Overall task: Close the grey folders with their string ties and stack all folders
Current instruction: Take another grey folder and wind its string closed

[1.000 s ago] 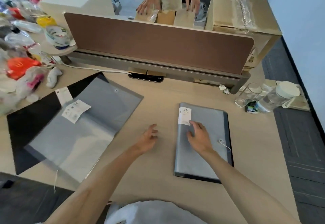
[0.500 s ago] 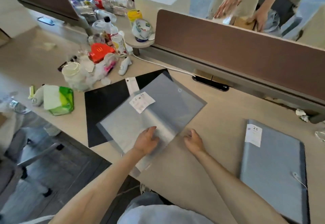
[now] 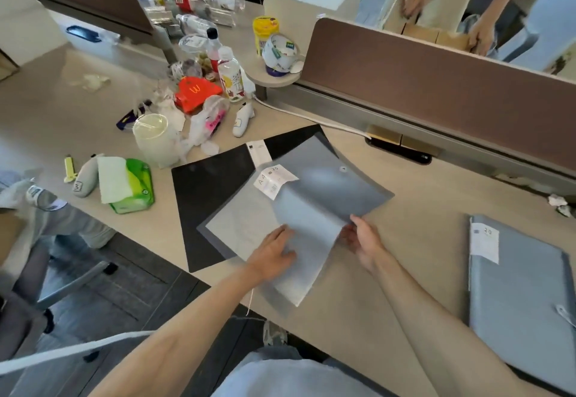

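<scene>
Folder [image 3: 327, 191] cover is thin and floppy: right hand [image 3: 363, 240] pinches its edge, left hand [image 3: 274, 250] lies flat, open on it.

beige desk [image 3: 389, 272] | brown divider panel [image 3: 436, 84] | dark grey floor [image 3: 124, 303]

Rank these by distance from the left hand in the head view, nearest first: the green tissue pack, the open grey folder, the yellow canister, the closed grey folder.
From the left hand:
1. Open grey folder: under the hand, touching it.
2. Green tissue pack: off to the left, near the desk edge.
3. Closed grey folder: far right.
4. Yellow canister: at the back, by the divider.
</scene>
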A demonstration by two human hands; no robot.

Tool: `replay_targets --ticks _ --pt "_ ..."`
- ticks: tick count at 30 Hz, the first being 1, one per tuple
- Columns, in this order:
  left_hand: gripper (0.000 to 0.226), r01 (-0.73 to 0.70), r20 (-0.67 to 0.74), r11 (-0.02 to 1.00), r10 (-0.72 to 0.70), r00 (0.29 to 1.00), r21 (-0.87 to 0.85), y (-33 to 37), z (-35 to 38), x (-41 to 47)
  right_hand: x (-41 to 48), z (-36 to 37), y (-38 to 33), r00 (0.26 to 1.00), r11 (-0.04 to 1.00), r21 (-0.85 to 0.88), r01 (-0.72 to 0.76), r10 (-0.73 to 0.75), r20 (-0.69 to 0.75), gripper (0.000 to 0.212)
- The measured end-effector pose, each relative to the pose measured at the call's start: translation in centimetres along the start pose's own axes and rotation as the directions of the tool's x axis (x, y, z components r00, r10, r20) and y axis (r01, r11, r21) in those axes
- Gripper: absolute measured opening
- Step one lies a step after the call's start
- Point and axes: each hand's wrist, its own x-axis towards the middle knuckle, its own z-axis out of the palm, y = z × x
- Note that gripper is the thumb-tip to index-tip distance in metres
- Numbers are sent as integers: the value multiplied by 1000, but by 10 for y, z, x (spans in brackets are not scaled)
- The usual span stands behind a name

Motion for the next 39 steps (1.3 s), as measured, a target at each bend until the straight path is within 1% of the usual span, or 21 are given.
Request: replay_targets --ticks 3,5,9,12,13,15,17,19,22,23,24,25,26,28,29,30,31,33,35,36,39 --pt "51 -65 -109 985 48 993 -158 26 -15 5 -15 5 -22 982 996 30 82 -86 166 19" --pt "45 -123 -221 968 74 973 -219 47 -26 8 -30 8 -34 965 989 5 149 -147 219 21" --pt "39 -205 -400 925 64 914 -321 85 -43 7 -56 5 -61 915 940 -30 340 -323 242 24" --pt "39 -284 -439 901 122 890 -327 116 -50 0 -81 -8 -86 865 890 9 455 -445 234 22" --pt "39 -301 -447 892 130 885 -338 121 -54 2 -84 -7 -91 859 885 10 466 -455 235 20" --pt "40 -359 -470 867 171 866 -345 140 -56 1 -93 -14 -103 840 857 -46 514 -491 232 15" --pt "40 -421 -482 830 218 849 -366 166 -55 -5 -109 -27 -118 781 765 -179 619 -575 242 15" --pt "40 -453 -469 785 239 850 -422 187 -52 -5 -123 -40 -130 690 631 -280 724 -670 273 20" --pt "40 -411 -392 679 194 899 -608 206 -47 -8 -145 -48 -139 540 409 -370 834 -743 395 13" --pt "41 -382 -364 634 166 917 -672 209 -43 -10 -144 -49 -139 512 350 -401 847 -739 437 12" --pt "45 -360 -343 602 149 927 -712 212 -39 -15 -138 -51 -134 510 317 -430 846 -717 475 11" --pt "53 -347 -333 594 138 933 -726 212 -36 -18 -128 -53 -126 536 320 -455 831 -678 503 9" --pt "63 -337 -328 599 128 936 -726 211 -30 -22 -117 -55 -113 588 357 -480 802 -613 527 7" --pt "78 -286 -335 642 48 941 -711 200 -16 -24 -96 -59 -79 701 485 -507 712 -447 556 12" --pt "76 -231 -344 670 -38 938 -706 190 -7 -21 -89 -61 -60 750 555 -518 651 -369 548 19" --pt "66 -163 -357 688 -148 922 -707 180 2 -19 -84 -63 -43 800 626 -524 577 -303 518 27" --pt "53 -81 -367 692 -277 888 -718 169 9 -15 -81 -66 -30 850 707 -510 490 -256 461 32" --pt "39 66 -346 625 -515 784 -778 150 20 -11 -74 -74 -14 930 850 -424 312 -181 321 35" --pt "37 107 -309 545 -613 727 -831 130 23 -9 -62 -88 -3 970 913 -362 187 -114 214 39" --pt "36 120 -288 527 -624 726 -841 120 21 -8 -54 -93 0 984 925 -355 138 -86 158 41" --pt "35 106 -281 533 -592 755 -839 93 13 -1 -37 -103 -2 997 943 -326 74 -76 5 43"
